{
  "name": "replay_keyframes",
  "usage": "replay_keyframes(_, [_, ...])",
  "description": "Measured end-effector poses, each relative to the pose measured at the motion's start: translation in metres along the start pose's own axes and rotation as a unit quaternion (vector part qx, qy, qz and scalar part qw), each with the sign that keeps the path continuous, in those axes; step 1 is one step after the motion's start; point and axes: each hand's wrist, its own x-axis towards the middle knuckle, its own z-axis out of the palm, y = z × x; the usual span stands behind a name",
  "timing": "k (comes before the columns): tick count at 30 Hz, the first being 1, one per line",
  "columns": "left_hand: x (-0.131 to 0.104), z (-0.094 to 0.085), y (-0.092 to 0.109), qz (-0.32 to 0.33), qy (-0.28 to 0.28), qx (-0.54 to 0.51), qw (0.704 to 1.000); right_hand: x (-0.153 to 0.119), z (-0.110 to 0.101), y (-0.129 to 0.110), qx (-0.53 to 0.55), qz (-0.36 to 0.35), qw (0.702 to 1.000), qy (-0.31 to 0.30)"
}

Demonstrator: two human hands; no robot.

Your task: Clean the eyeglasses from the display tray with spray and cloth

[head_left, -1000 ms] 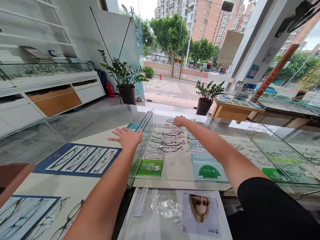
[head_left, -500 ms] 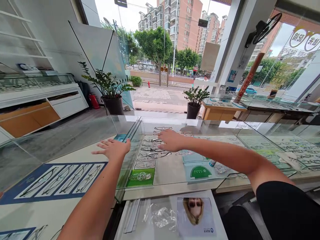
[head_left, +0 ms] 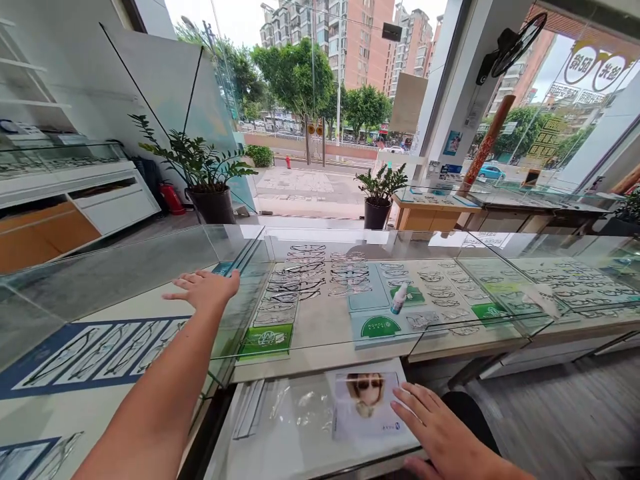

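Note:
My left hand point(head_left: 203, 288) is spread with its palm down over the left part of the glass display case point(head_left: 320, 351). It holds nothing, and eyeglasses on a blue board point(head_left: 83, 385) lie below and to its left. At the lower right, my right hand point(head_left: 440, 427) has its fingers stretched out beside a card with a photo of a person in sunglasses point(head_left: 343, 423). I cannot tell whether its fingertips touch the card. Rows of eyeglasses point(head_left: 299, 270) lie inside the case. A small white bottle point(head_left: 399, 299) stands near a green half-round sign point(head_left: 381, 327).
Clear plastic bags point(head_left: 300, 403) lie on the white surface in front of me. A dark stool seat point(head_left: 473, 413) is at the right. Two potted plants point(head_left: 213, 203) stand beyond the case, and a wall fan point(head_left: 515, 47) hangs at upper right.
My right hand has swung from above the rows of eyeglasses down to the lower right, by the photo card. My left hand stays spread over the case. The view has shifted slightly to the right.

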Motion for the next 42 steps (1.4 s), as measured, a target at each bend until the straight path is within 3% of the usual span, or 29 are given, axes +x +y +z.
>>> replay_keyframes(3, [-0.001,-0.002,0.001,0.020,-0.013,0.006,1.000,-0.001,0.017,-0.003,-0.035,0.025,0.997,0.072])
replay_keyframes(7, [-0.004,-0.007,-0.001,0.053,-0.050,0.052,0.996,0.018,0.030,0.003,-0.064,0.075,0.981,0.165])
replay_keyframes(14, [-0.024,-0.018,-0.027,0.147,-0.097,0.099,0.979,0.055,0.031,0.050,-0.082,0.153,0.957,0.233])
replay_keyframes(21, [-0.050,-0.024,-0.052,0.216,-0.098,0.164,0.958,0.053,0.024,0.142,-0.111,0.188,0.953,0.211])
replay_keyframes(25, [-0.051,-0.022,-0.053,0.213,-0.083,0.155,0.961,0.061,0.022,0.172,-0.123,0.157,0.964,0.174])
replay_keyframes(33, [-0.051,-0.021,-0.051,0.199,-0.066,0.130,0.969,0.077,0.018,0.184,-0.108,0.176,0.967,0.149])
replay_keyframes(42, [-0.072,-0.027,-0.041,0.121,-0.073,0.132,0.981,0.086,0.015,0.179,-0.090,0.203,0.962,0.159])
